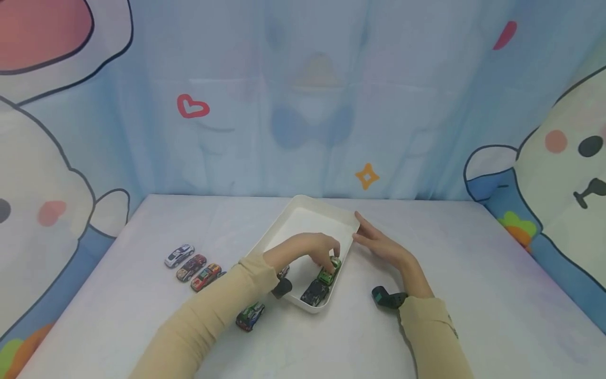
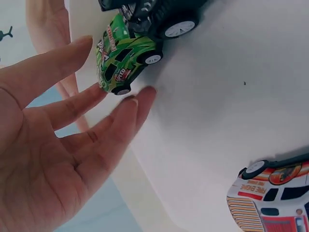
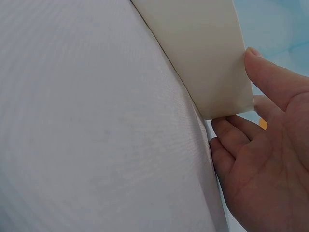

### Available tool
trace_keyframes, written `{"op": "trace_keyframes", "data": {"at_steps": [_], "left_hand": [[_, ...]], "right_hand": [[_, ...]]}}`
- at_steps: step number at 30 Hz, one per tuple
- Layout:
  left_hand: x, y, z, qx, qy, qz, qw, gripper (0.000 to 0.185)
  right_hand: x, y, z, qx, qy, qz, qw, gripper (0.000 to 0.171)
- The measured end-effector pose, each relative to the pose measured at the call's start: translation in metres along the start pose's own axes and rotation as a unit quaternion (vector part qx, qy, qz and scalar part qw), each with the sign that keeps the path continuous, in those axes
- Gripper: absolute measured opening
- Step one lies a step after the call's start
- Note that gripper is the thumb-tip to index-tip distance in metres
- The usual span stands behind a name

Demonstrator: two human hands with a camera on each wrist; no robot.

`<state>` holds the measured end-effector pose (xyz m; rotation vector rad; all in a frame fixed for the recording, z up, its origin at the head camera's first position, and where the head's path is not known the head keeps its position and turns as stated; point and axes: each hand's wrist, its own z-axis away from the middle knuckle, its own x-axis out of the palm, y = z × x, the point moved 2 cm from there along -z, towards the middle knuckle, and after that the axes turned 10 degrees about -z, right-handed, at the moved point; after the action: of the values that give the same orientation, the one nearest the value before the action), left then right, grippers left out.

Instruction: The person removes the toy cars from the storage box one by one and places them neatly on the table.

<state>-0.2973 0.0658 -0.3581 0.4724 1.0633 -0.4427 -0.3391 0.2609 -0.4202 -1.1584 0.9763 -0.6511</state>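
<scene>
A white tray (image 1: 307, 226) stands at the table's middle. My left hand (image 1: 331, 256) reaches into its near end, over a green toy car (image 1: 326, 275) that stands beside a dark car (image 1: 314, 292). In the left wrist view the fingers (image 2: 120, 121) are straight and spread, their tips at the green car (image 2: 123, 60), with nothing gripped. A white and orange car (image 2: 270, 203) lies deeper on the tray floor (image 2: 217, 121). My right hand (image 1: 365, 232) rests flat against the tray's right outer wall; its thumb (image 3: 275, 77) touches the tray's corner (image 3: 198, 43).
Three toy cars lie in a row on the table at the left: white (image 1: 179, 255), dark red (image 1: 191, 267), orange-red (image 1: 205, 277). A green and red car (image 1: 250, 316) sits below my left sleeve. A cartoon curtain hangs behind the table.
</scene>
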Motion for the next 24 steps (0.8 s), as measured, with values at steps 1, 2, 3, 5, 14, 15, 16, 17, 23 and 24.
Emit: {"op": "trace_keyframes", "data": {"at_steps": [1, 2, 3, 5, 14, 15, 16, 17, 23, 24], "left_hand": [[-0.001, 0.001, 0.002, 0.004, 0.005, 0.000, 1.0000, 0.040], [-0.001, 0.001, 0.004, 0.008, 0.009, 0.002, 0.9999, 0.040], [-0.001, 0.002, 0.006, 0.011, 0.011, 0.008, 0.9999, 0.040], [0.000, 0.003, 0.010, 0.016, 0.016, 0.024, 0.9995, 0.042], [0.007, 0.001, 0.016, 0.038, 0.057, 0.042, 0.9968, 0.046], [0.007, 0.001, 0.016, 0.040, 0.059, 0.041, 0.9966, 0.046], [0.008, 0.001, 0.016, 0.041, 0.059, 0.041, 0.9966, 0.046], [0.009, 0.001, 0.016, 0.042, 0.061, 0.041, 0.9964, 0.046], [0.012, 0.000, 0.016, 0.057, 0.067, 0.049, 0.9948, 0.045], [0.012, 0.000, 0.016, 0.061, 0.069, 0.053, 0.9943, 0.045]], "right_hand": [[-0.001, 0.000, 0.000, 0.001, -0.001, 0.001, 1.000, 0.069], [-0.001, 0.000, 0.000, 0.001, -0.001, 0.001, 1.000, 0.069], [-0.002, 0.000, 0.000, 0.000, -0.002, 0.002, 1.000, 0.069], [-0.002, 0.000, 0.000, 0.000, -0.001, 0.006, 1.000, 0.069], [0.000, -0.006, 0.003, 0.001, 0.004, 0.015, 1.000, 0.071], [0.000, -0.006, 0.003, 0.000, 0.003, 0.017, 1.000, 0.071], [0.001, -0.006, 0.003, -0.001, 0.002, 0.020, 1.000, 0.072], [0.001, -0.006, 0.003, -0.003, 0.000, 0.020, 1.000, 0.072], [0.000, -0.002, 0.001, -0.001, 0.000, 0.010, 1.000, 0.071], [0.000, -0.002, 0.001, 0.000, 0.001, 0.009, 1.000, 0.071]]}}
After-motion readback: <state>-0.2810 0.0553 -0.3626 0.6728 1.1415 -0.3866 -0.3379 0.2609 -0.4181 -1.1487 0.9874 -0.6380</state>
